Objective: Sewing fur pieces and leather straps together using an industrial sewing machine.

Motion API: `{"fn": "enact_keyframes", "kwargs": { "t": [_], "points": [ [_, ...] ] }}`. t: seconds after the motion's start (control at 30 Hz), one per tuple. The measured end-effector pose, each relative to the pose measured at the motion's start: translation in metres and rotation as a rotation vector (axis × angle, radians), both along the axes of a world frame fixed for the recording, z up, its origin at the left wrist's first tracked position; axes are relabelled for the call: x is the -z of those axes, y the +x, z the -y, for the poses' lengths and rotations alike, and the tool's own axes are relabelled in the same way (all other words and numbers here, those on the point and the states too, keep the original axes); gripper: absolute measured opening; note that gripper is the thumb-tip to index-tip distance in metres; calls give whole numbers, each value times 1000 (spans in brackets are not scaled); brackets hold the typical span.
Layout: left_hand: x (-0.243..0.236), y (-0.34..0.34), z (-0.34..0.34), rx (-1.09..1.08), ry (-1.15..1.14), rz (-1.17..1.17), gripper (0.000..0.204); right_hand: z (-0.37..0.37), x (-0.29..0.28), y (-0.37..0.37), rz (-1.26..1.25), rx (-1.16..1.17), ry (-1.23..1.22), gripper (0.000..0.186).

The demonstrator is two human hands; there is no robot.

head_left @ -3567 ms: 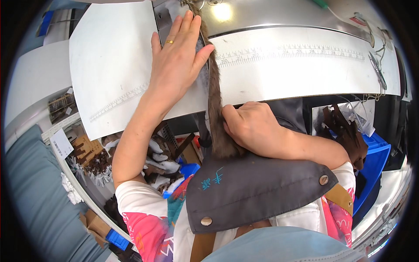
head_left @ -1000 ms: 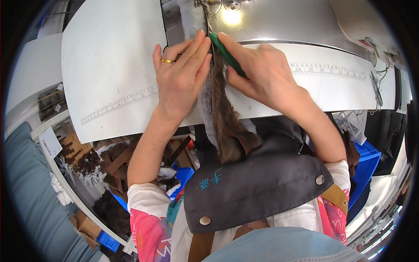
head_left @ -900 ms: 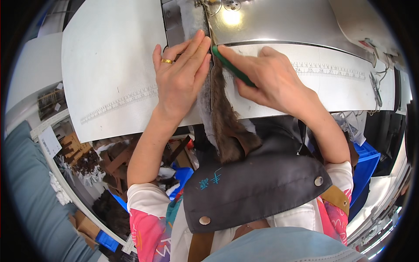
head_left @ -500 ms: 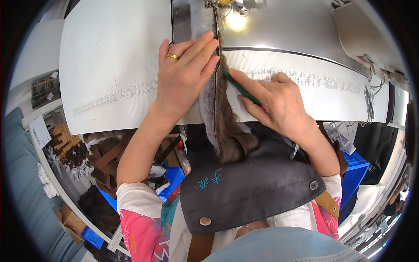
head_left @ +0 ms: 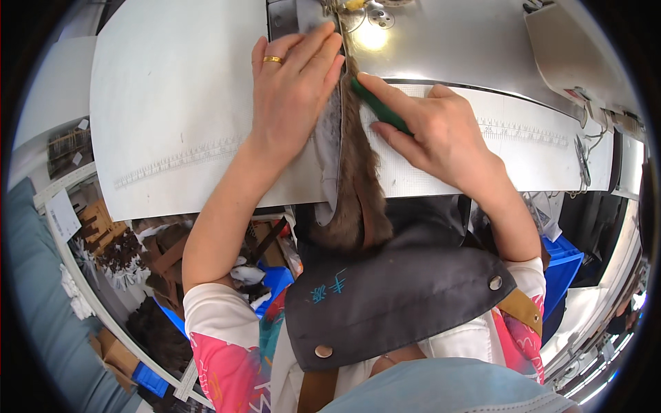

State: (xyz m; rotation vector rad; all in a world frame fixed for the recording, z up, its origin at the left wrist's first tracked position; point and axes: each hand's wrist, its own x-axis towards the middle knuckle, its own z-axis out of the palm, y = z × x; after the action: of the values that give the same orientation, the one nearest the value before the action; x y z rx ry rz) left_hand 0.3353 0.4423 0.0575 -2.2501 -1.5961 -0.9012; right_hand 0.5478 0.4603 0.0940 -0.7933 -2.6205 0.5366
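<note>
A long strip of brown fur (head_left: 359, 162), with pale grey fur (head_left: 329, 148) along its left side, runs from the metal parts at the top down over the table's near edge onto my dark apron. My left hand (head_left: 292, 89), a gold ring on one finger, lies flat with fingers stretched along the strip's left side. My right hand (head_left: 444, 134) grips a slim green tool (head_left: 382, 110), index finger laid along it. The tool's tip meets the brown fur near the seam between the two furs. Its exact kind cannot be made out.
Metal sewing-machine parts (head_left: 381, 17) and a shiny metal plate (head_left: 454, 45) lie at the far side. The white table (head_left: 165, 103) carries a printed ruler scale. Small scissors (head_left: 582, 162) rest at its right end. Below left are fur scraps (head_left: 162, 251) and a blue bin (head_left: 275, 282).
Both hands have moved away from me, toward the metal parts, along with the fur strip. Its lower end has slid up and left on my apron. The green tool stays in my right hand.
</note>
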Motion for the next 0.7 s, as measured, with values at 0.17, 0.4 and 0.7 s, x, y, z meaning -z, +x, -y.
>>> {"fn": "enact_keyframes", "kwargs": {
  "t": [0.17,0.4,0.7],
  "points": [
    [-1,-6,11,-5,-39,-23,25,42,-2,10,-7,122,-125,47],
    [-5,3,23,-14,-126,54,25,44,6,-13,-130,261,-130,51],
    [-6,-3,30,14,-153,84,32,49,-5,-4,13,31,-151,48]
  ]
}}
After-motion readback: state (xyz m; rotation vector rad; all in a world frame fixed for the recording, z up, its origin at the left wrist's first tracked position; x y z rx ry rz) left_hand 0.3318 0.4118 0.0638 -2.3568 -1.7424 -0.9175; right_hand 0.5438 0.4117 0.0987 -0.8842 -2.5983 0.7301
